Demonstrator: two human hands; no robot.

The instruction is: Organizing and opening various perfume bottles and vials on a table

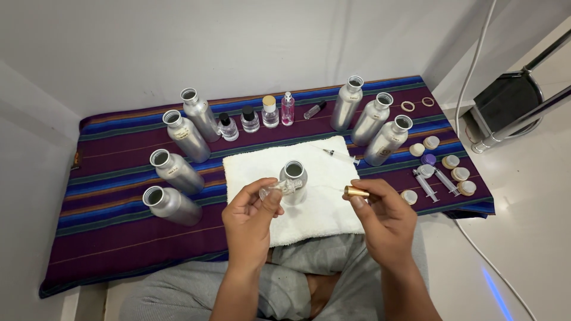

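Striped cloth (119,232), white towel (321,208) on top. Left hand (250,223) pinched small clear glass vial (278,189) over towel, beside open metal bottle (294,181); right hand (383,220) pinched gold cap (356,191). Vial likely light, slick, fragile: grip body.

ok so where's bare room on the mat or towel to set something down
Free: the striped mat's near-left stretch, below the lying metal bottles, and the white towel's back-left corner. Crowded: the back row of small glass bottles and the right edge with caps and syringes.
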